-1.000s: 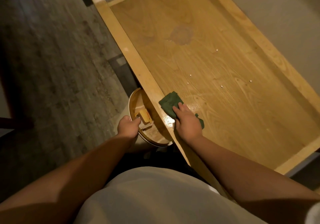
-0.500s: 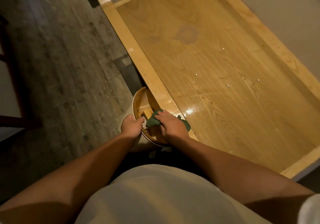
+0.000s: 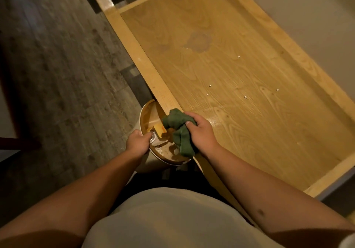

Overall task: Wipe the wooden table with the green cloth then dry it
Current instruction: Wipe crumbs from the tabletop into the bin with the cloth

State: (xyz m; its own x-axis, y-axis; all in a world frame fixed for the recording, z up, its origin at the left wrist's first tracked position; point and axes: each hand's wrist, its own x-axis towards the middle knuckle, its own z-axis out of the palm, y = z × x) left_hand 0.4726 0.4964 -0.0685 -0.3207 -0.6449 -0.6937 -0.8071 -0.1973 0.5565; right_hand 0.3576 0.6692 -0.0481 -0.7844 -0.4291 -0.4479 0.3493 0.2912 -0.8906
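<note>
Green cloth [image 3: 179, 130], bunched and drooping, hangs from the right hand [image 3: 199, 130], whose fingers are curled tight around it, just off the near-left edge of the wooden table [image 3: 249, 123] and directly over the round bin [image 3: 146, 113] tucked against that same edge. The left hand [image 3: 137, 141] is closed on the bin's rim, holding it beside the table.

From the head view, the step looks like shaking or dropping swept-up debris into the bin. To do it well, I would keep the bin pressed against the table edge so nothing falls between them, and loosen the cloth's folds over the opening instead of over the floor. After that, the cloth should go back flat on the table, since wiping is clearly unfinished.

Counted on the table: one dark round stain [image 3: 199, 41] toward the far end, five small white crumbs [image 3: 210, 85] scattered between the stain and the right hand, and one shiny wet patch just beside that hand. One cloth, one bin, two hands; no drying cloth is in sight.
</note>
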